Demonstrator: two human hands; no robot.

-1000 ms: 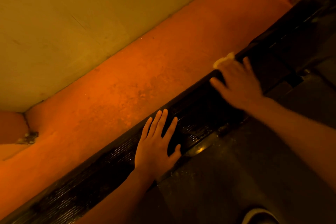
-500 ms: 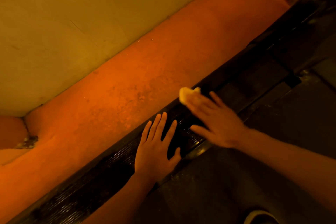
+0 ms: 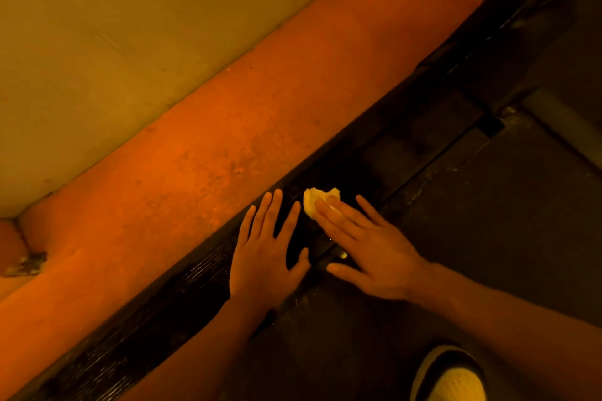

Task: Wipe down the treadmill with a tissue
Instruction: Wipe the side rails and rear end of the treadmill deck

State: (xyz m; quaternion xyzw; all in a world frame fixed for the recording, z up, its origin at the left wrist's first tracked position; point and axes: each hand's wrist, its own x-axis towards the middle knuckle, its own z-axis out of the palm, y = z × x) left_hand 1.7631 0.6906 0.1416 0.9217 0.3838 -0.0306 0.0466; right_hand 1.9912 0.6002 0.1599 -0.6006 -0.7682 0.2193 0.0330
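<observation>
Wiping the treadmill's side rail (image 3: 146, 319), 2 hands down.
Right hand (image 3: 368, 254) presses the crumpled tissue (image 3: 317, 202) onto it under straight fingers, clenching nothing; left hand (image 3: 264, 257) lies spread flat just beside. I'd use even pressure and long strokes along the ribs.

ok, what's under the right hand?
Under the right hand: a crumpled tissue, pressed by straight fingers onto the dark ribbed rail. Only its far end shows; the rest, and the surface under the palm, is covered.
</observation>
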